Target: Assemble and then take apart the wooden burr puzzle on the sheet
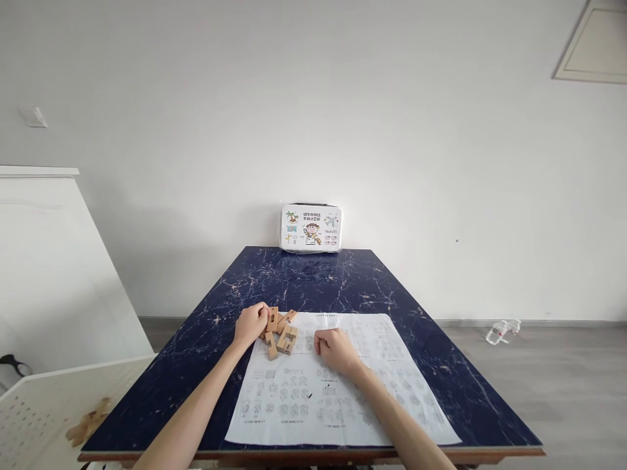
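Note:
Several notched wooden blocks (287,340) lie in a loose cluster on the upper left part of a printed paper sheet (294,427). Beside the cluster's left edge is my left hand (251,322), its fingers curled against an upright block (273,318); whether it grips that block is hard to make out. My right hand (336,348) rests on the sheet to the right of the blocks, closed in a loose fist, with nothing visible in it. Small line diagrams cover the paper.
A white cartoon-printed case (311,228) stands at the back of the dark blue marbled table (313,281), against the wall. At the left are a white cabinet (53,261) and a perforated white surface (44,405). Clear plastic items (502,331) lie on the floor at right.

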Demonstrator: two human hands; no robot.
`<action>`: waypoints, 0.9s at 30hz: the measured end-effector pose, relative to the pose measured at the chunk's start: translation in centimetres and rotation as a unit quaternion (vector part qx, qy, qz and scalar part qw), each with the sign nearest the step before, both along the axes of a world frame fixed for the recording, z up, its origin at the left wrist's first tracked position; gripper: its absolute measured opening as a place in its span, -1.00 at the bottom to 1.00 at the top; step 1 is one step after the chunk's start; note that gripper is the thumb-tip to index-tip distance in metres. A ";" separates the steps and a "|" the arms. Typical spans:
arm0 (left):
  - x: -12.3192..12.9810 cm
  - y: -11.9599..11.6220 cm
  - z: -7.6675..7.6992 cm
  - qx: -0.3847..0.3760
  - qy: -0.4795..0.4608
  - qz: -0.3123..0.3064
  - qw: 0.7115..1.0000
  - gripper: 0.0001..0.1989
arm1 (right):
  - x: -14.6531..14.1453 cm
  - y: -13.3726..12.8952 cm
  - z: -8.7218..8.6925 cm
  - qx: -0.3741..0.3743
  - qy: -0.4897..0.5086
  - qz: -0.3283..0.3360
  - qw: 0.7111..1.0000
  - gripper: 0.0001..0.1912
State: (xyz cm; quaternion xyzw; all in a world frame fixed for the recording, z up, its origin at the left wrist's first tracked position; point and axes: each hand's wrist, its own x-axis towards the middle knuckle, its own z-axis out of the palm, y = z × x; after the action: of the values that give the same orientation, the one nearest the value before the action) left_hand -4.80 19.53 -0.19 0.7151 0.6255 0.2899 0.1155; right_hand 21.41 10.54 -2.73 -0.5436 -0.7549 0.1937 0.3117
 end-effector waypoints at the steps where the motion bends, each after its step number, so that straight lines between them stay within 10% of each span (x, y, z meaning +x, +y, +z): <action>1: 0.0 -0.1 0.0 0.000 0.001 0.000 1.000 -0.71 | 0.0 0.0 0.0 0.000 0.001 0.001 1.000 -0.67; 27: 0.5 -0.3 0.0 0.017 0.024 -0.005 1.000 -0.68 | 0.1 0.0 0.1 -0.007 -0.027 0.002 1.000 -0.64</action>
State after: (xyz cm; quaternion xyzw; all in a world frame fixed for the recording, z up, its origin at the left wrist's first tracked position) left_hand -4.32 19.19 -0.19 0.7266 0.6197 0.2830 0.0893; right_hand 21.55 10.54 -2.63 -0.5491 -0.7629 0.1845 0.2872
